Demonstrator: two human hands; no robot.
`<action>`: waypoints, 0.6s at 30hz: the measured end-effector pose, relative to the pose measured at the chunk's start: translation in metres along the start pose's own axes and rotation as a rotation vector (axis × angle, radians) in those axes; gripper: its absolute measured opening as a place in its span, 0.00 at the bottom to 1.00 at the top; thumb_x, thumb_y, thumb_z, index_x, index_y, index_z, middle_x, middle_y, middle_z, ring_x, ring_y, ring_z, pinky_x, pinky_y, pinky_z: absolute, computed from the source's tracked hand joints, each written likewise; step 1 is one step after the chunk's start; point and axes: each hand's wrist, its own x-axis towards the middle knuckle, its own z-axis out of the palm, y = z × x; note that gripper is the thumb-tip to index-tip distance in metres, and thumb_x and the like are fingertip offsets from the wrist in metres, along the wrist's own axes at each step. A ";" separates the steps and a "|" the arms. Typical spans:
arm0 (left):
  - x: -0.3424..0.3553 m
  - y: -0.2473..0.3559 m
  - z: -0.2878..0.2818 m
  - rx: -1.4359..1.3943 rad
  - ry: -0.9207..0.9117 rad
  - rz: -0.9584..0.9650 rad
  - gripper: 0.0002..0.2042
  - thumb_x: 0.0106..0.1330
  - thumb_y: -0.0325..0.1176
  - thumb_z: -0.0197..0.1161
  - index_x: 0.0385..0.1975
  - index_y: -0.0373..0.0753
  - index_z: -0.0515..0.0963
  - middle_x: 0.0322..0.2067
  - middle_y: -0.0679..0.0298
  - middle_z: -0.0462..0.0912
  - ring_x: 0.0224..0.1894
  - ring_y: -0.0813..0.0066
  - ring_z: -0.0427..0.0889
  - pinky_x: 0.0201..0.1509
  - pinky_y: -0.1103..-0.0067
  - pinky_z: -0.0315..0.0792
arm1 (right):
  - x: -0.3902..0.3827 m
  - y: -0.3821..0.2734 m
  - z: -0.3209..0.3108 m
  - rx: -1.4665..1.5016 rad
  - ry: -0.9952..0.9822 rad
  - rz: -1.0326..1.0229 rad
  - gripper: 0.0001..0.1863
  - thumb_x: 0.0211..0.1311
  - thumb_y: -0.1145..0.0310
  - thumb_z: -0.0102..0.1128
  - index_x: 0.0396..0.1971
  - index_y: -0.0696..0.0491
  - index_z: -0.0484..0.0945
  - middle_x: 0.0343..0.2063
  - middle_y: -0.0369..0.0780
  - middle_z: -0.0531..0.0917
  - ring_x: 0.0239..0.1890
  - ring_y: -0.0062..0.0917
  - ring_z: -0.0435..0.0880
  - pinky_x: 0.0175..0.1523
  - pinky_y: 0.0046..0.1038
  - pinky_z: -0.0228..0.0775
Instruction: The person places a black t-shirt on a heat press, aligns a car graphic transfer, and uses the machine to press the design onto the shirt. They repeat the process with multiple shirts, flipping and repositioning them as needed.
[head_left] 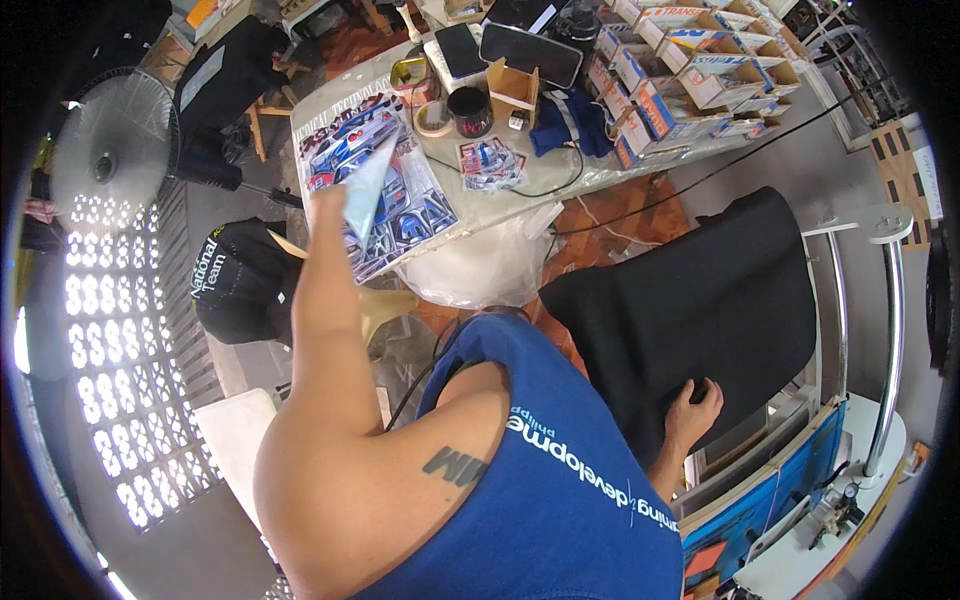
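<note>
At the end of my stretched-out left arm, my left hand (328,203) is closed on a pale blue, thin sheet (372,190) folded to a point. The sheet hangs over a pile of printed graphic sheets (405,215) at the table's left end. On the right, my right hand (693,412) is at the near edge of a large black sheet of cloth-like material (715,290), with fingers curled against it. The black sheet drapes over a frame, partly hiding it. How firmly the fingers grip it is hard to see.
A table (620,183) holds a tape roll (433,118), a black mug (470,110), small stickers (490,163) and cardboard bins (690,70). A fan (110,150) stands left, near a black cap (245,280). Metal posts (890,330) rise at right; a cable crosses behind the black sheet.
</note>
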 end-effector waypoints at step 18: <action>0.044 0.052 -0.107 1.185 0.520 0.495 0.19 0.81 0.39 0.46 0.52 0.36 0.85 0.51 0.57 0.90 0.52 0.55 0.88 0.54 0.67 0.81 | 0.020 -0.023 -0.021 0.210 0.230 -0.177 0.09 0.68 0.70 0.66 0.44 0.58 0.86 0.52 0.47 0.86 0.55 0.41 0.85 0.61 0.38 0.75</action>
